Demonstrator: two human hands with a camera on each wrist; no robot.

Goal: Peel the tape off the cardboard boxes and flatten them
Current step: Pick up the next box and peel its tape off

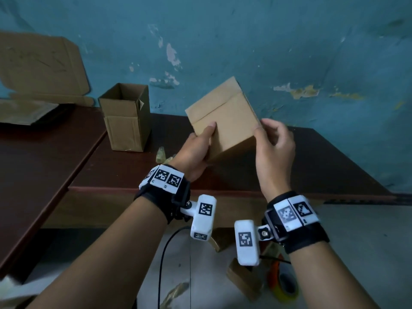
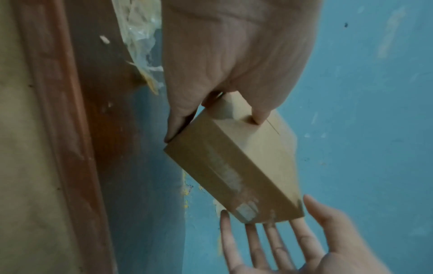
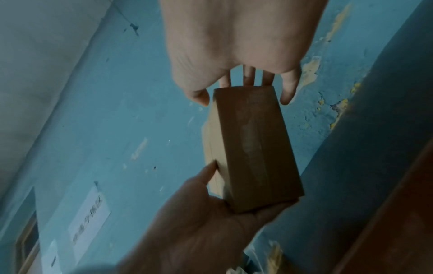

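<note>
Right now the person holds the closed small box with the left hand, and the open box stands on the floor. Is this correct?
Not quite: in the head view the open box stands on the brown table, not the floor. The left hand does hold the closed small box.

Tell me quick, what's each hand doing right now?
Left hand: gripping the small closed cardboard box.
Right hand: open, fingers straight at the box's far end.

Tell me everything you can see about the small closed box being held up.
The small box is plain brown cardboard, closed, held tilted in the air above the dark table. A flap seam crosses its broad face. A strip of clear tape runs along one narrow side. The left hand grips one end, thumb on the face; the right hand touches the opposite end with straight fingers.
</note>
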